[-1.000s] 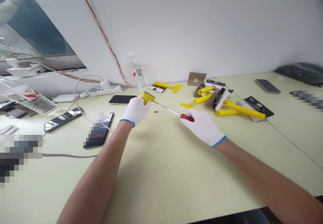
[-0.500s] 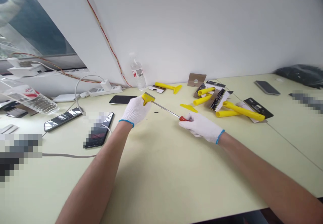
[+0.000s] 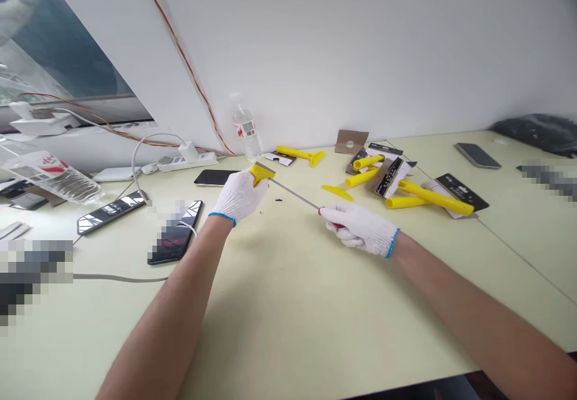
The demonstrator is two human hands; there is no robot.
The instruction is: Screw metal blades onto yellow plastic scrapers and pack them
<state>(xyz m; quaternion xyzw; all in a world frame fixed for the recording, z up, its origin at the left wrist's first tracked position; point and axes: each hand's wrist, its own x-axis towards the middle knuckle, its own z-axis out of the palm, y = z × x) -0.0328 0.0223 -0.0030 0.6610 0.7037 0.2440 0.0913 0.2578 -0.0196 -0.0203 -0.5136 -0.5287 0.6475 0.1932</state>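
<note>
Gripped in my white-gloved left hand (image 3: 240, 196) is a yellow scraper (image 3: 262, 175) with a metal blade edge along its top; the hand hides the rest of it. My right hand (image 3: 358, 227), gloved too, is closed round the red handle of a screwdriver (image 3: 295, 194). Its long metal shaft points left, and the tip meets the scraper head near the blade. Whether the tip sits in a screw is too small to tell. Between the hands and the wall lies a separate yellow scraper piece (image 3: 337, 193), flat on the table.
A complete yellow scraper (image 3: 295, 152) lies near a water bottle (image 3: 246, 130) by the wall. Several yellow handles (image 3: 433, 199) and packaging cards (image 3: 392, 176) are piled on the right. Phones (image 3: 178, 235), cables and a power strip (image 3: 188, 161) occupy the left.
My right hand's fingers have shifted along the screwdriver handle and now cover more of its front. The scraper in my left hand has moved very slightly left and up.
</note>
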